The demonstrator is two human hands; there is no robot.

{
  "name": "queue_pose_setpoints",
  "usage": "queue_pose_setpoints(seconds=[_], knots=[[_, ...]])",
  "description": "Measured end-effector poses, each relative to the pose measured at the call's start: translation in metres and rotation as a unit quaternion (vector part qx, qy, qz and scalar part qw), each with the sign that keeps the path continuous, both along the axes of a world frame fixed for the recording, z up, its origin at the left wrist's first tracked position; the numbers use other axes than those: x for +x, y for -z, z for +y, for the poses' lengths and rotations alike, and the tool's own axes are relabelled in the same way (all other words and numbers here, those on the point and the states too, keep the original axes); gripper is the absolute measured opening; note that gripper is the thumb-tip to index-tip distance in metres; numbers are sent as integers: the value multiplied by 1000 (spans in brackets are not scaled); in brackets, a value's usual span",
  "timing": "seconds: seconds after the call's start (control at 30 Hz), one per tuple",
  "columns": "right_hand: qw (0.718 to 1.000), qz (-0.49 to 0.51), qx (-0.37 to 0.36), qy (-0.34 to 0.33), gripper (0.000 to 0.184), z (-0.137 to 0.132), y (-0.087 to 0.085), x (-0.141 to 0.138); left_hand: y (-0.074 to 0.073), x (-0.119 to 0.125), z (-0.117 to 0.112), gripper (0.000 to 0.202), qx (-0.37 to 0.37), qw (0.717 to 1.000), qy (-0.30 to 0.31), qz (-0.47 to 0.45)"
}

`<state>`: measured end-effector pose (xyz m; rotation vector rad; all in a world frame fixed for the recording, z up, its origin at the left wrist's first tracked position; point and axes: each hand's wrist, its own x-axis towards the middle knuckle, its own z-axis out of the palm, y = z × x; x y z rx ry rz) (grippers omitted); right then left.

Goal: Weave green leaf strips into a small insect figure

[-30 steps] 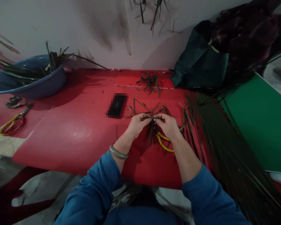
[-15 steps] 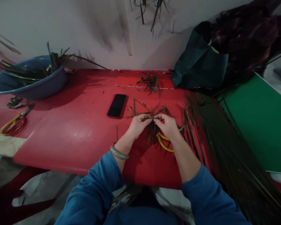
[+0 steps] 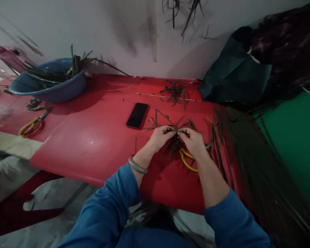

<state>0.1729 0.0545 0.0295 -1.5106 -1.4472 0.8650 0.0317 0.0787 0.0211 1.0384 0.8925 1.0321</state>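
My left hand point(image 3: 162, 136) and my right hand point(image 3: 194, 141) meet fingertip to fingertip over the red table point(image 3: 93, 137). Both pinch a small dark bundle of leaf strips point(image 3: 176, 132), whose ends hang down between the hands. Yellow-handled scissors point(image 3: 187, 159) lie on the table under my right hand. Cut leaf scraps point(image 3: 170, 121) are scattered just beyond my fingers. A grey bangle point(image 3: 137, 166) sits on my left wrist, and both arms wear blue sleeves.
A black phone point(image 3: 137, 115) lies left of the hands. A blue basin point(image 3: 51, 86) holding long leaves stands at the far left, with a second pair of scissors point(image 3: 32, 126) near it. A long leaf pile point(image 3: 248, 155) and a dark green bag point(image 3: 235, 81) are on the right.
The view has shifted, so everything sits further right in the picture. Both hands stay together on the leaf bundle in the same pinch.
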Motion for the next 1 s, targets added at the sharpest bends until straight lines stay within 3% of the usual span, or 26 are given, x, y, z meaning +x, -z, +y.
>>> queue_pose_setpoints(seconds=[0.23,0.5,0.77,1.0], knots=[[1000,15,-6,-8,23,1,6,3,-2,-2,0,21,-23,999,28,-13],[997,-79,19,6,17,-1,-4,-2,1,-2,1,15,-3,999,21,23],[1000,-16,19,-13,22,2,5,1,-3,-3,0,16,10,999,2,40],[998,-48,26,-10,18,0,1,-2,-5,-3,-1,13,22,998,11,63]])
